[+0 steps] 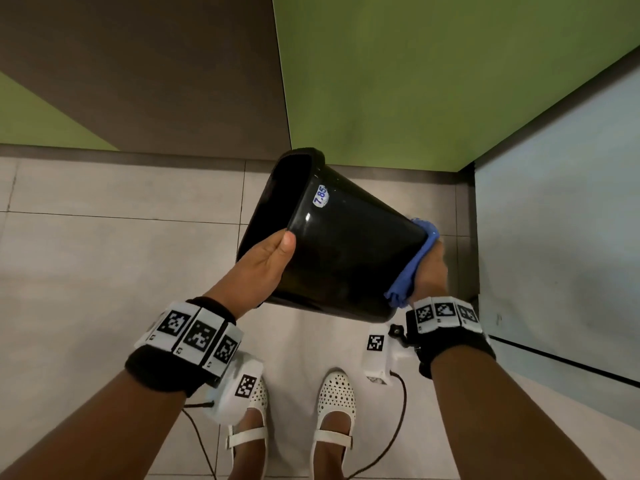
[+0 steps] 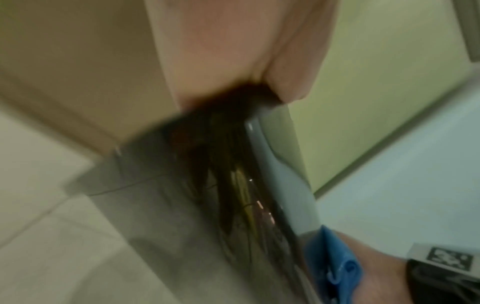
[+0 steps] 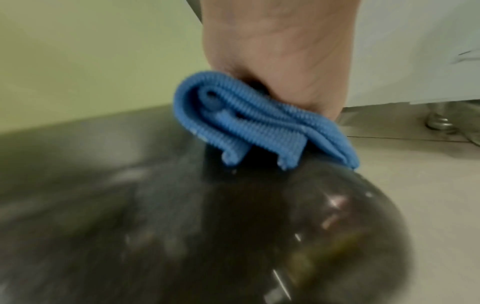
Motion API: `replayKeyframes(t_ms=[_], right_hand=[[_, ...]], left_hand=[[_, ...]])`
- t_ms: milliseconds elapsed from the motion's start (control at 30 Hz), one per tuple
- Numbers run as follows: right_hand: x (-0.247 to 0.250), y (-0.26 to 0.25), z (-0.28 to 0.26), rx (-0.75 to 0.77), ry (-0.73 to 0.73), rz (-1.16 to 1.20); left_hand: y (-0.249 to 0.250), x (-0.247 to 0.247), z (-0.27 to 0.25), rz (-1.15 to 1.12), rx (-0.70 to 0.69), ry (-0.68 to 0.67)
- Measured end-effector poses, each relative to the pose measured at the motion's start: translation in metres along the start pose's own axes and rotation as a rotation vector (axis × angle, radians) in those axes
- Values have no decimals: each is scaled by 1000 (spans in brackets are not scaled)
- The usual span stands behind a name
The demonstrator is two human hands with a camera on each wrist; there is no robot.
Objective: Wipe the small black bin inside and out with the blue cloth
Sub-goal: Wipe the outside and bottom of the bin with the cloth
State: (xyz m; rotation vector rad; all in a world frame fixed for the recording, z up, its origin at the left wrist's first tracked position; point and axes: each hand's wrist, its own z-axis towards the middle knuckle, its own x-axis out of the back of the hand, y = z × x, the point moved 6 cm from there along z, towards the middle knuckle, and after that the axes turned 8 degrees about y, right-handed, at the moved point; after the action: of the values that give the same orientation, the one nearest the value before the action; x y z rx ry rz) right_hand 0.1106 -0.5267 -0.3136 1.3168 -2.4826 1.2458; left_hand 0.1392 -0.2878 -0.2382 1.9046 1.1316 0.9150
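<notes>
Bin (image 1: 339,258) held in the air above the tiled floor (image 1: 104,258), tipped on its side. Long axis runs from the open mouth, up and to the person's left, to the closed base, down and to the right. Glossy black plastic, tapered toward the base, rounded corners, streaky reflections; 1 small white price sticker (image 1: 321,196) near the rim.

Left hand (image 1: 266,268) grips the rim at the mouth end: thumb lies on the outer wall, fingers go out of sight, apparently hooked inside. Right hand (image 1: 431,271) sits at the base end, fingers curled round the folded blue cloth (image 1: 414,263), pressing it against the base corner. Right wrist view confirms it: ribbed cloth bunched in folds under the palm, touching the black surface.

Judgement: outside wiping in progress at the base. The right hand is the working one, nearest the base; any stroke would run along the long axis toward the mouth, with the left hand steadying or turning the bin. Inside state cannot be read; interior shows only black.

Around: green wall (image 1: 433,71), pale panel (image 1: 561,209) at right, white shoes (image 1: 336,403) below.
</notes>
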Motion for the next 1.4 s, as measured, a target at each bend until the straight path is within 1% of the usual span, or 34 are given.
replayKeyframes(t_ms=[67, 100, 167, 233, 300, 367, 433, 500, 567, 633, 733, 800, 867, 900, 967, 1000, 1033, 1100, 1167, 1200, 1233, 1300, 1333, 1400], right_hand=[[8, 9, 5, -22, 22, 78], [10, 11, 3, -37, 21, 99], [14, 16, 1, -35, 58, 130], [15, 12, -4, 73, 131, 79], [15, 2, -15, 244, 199, 19], [12, -3, -24, 385, 227, -33], [7, -3, -30, 537, 248, -107], [-9, -1, -42, 689, 185, -302], [-31, -5, -67, 859, 86, -411], [-48, -10, -94, 933, 8, -411], [-65, -19, -116, 998, -36, -486], [-76, -27, -119, 1019, -49, -601], [-81, -37, -107, 958, -51, -683], [-82, -41, -96, 868, -81, -695], [-85, -45, -73, 644, -223, -680], [-85, -47, -67, 565, -275, -661], [-85, -49, -64, 543, -290, -640], [-80, -54, -72, 591, -253, -560], [-75, -52, -91, 643, -200, -421], [-75, -48, -100, 681, -194, -390], [-77, -45, -110, 734, -209, -407], [-86, -36, -127, 821, -280, -548], [-89, -36, -129, 837, -304, -594], [-91, -41, -120, 834, -315, -609]], left_hand=[[0, -2, 0, 43, 4, -83], [3, -1, 0, 37, -1, -77], [14, 5, 4, -5, -28, 22], [23, 7, 11, -27, -72, 126], [25, 6, 15, -62, -99, 235], [19, 6, 16, -136, -75, 325], [12, 4, 16, -175, -48, 359], [7, -2, 17, -158, -30, 354], [2, -9, 19, -70, -36, 360], [-2, -13, 19, -2, -45, 388], [-5, -14, 18, -40, -38, 381], [-6, -14, 16, -48, -23, 362], [-5, -16, 13, -42, -23, 355], [-5, -18, 11, -30, -24, 352], [-6, -20, 7, -21, -33, 346], [-7, -22, 6, -32, -37, 342], [-8, -22, 6, -50, -34, 341], [-9, -20, 9, -102, -5, 361], [-14, -18, 15, -138, 43, 386], [-15, -19, 17, -151, 66, 382], [-16, -21, 19, -155, 79, 371], [-14, -24, 19, -133, 75, 360], [-12, -24, 19, -116, 67, 369], [-9, -21, 18, -61, 38, 397]])
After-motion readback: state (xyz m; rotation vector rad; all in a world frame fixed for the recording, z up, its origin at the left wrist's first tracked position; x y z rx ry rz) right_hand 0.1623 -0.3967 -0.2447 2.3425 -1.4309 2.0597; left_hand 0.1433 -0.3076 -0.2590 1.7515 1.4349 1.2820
